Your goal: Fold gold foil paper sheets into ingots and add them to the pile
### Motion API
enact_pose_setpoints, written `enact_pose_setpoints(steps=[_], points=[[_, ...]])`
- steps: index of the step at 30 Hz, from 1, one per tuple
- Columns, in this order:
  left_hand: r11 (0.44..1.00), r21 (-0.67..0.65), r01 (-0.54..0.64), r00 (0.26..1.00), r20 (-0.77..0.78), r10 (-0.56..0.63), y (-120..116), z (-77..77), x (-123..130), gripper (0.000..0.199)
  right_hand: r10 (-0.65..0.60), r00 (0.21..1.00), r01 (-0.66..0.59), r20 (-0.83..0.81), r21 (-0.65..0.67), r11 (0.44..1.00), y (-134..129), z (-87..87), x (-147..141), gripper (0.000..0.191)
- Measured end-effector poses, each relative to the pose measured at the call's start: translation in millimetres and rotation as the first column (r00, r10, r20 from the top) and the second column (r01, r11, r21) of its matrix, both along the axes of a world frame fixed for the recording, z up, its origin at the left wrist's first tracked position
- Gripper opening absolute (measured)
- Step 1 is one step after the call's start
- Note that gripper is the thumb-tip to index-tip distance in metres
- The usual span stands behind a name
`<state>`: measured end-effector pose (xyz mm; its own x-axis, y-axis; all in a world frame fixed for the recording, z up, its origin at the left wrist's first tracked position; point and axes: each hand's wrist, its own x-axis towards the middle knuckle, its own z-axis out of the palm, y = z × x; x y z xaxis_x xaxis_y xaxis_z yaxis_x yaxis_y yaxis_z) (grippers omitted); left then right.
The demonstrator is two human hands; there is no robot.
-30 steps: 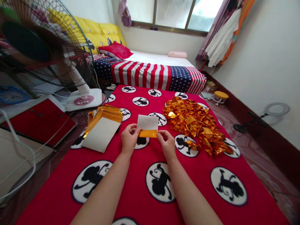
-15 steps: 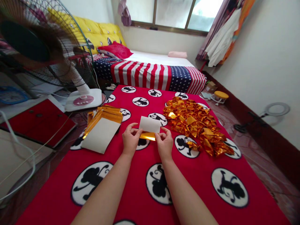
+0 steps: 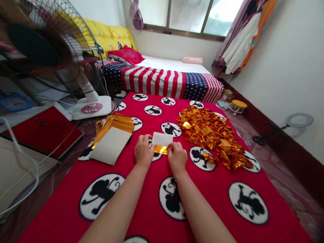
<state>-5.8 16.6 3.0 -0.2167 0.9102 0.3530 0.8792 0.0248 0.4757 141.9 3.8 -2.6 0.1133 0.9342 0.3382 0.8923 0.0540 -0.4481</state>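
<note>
A small sheet, white on its upper part [image 3: 162, 138] with a gold foil band [image 3: 161, 150] along the near edge, lies between my hands over the red cloth. My left hand [image 3: 144, 152] has its fingers closed on the sheet's left end. At the right end, my right hand [image 3: 177, 156] pinches the same sheet. A stack of gold foil sheets [image 3: 121, 122] with a white sheet [image 3: 110, 145] on top sits to the left. Crumpled or folded gold foil pieces [image 3: 207, 130] are heaped to the right.
The red cloth [image 3: 202, 195] with monkey prints covers the surface. A fan [image 3: 92, 106] stands at the left beside a red board [image 3: 40, 130]. Beyond is a bed with a striped cover [image 3: 157, 81]. A yellow stool [image 3: 239, 103] and a ring stand [image 3: 298, 118] are at the right.
The white part of the sheet now shows shorter, and the gold band sits slightly lower. The fingers of both hands have curled in closer over its ends.
</note>
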Motion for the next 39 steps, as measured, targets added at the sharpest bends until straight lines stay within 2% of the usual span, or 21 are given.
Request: enact_pose_setpoints(steps=[2,5,8,14,19,21,23,25,26,30,32,35,39], points=[[1.000,-0.013,0.003,1.000,-0.015,-0.003,0.3,0.8,-0.5,0.026,0.000,1.000,0.000,0.022,-0.016,1.000,0.1,0.1,-0.5,0.009],[0.992,-0.080,0.095,0.995,-0.036,-0.098,1.3,-0.5,-2.7,0.010,-0.008,0.999,0.010,0.041,-0.049,0.999,-0.2,0.9,-2.6,0.011],[0.986,-0.100,0.136,0.990,-0.035,-0.140,1.3,-2.1,-5.0,0.015,-0.026,0.998,0.030,0.056,-0.063,0.998,-2.3,2.9,-7.1,0.012],[0.977,-0.132,0.168,0.984,-0.043,-0.175,-3.4,-0.5,-7.0,0.025,-0.043,0.997,0.049,0.070,-0.078,0.996,-7.4,4.4,-13.3,0.030],[0.959,-0.188,0.211,0.975,-0.028,-0.220,-4.9,1.8,-13.7,0.023,0.030,0.999,-0.032,-0.017,-0.124,0.992,-8.9,4.4,-1.1,0.013],[0.954,-0.198,0.224,0.973,-0.016,-0.232,-4.8,2.5,-15.6,0.019,0.061,0.996,-0.068,-0.062,-0.131,0.989,-9.3,4.4,4.0,0.015],[0.952,-0.200,0.231,0.971,-0.011,-0.238,-5.3,2.8,-15.1,0.017,0.079,0.993,-0.090,-0.088,-0.122,0.988,-9.9,4.1,5.8,0.019],[0.957,-0.192,0.215,0.975,-0.018,-0.223,-6.4,2.8,-11.7,0.016,0.069,0.994,-0.077,-0.079,-0.103,0.992,-10.7,3.6,4.1,0.015],[0.963,-0.183,0.198,0.978,-0.026,-0.206,-7.0,2.6,-9.5,0.018,0.054,0.997,-0.060,-0.063,-0.092,0.994,-11.0,3.3,2.4,0.012],[0.978,-0.158,0.136,0.988,-0.045,-0.145,-7.0,1.9,-4.0,0.030,0.018,0.999,-0.020,-0.027,-0.085,0.996,-11.1,3.3,-0.7,0.020],[0.972,-0.180,0.152,0.987,-0.025,-0.159,-5.7,2.0,-6.1,0.025,0.044,0.998,-0.049,-0.054,-0.104,0.993,-10.6,4.0,1.4,0.012],[0.955,-0.214,0.204,0.979,0.014,-0.206,-4.6,2.9,-11.2,0.019,0.071,0.993,-0.083,-0.099,-0.119,0.989,-10.1,4.5,4.2,0.014],[0.963,-0.187,0.195,0.980,0.000,-0.198,-6.1,2.9,-11.5,0.024,0.035,0.998,-0.040,-0.061,-0.093,0.995,-10.3,3.5,2.0,0.015]])
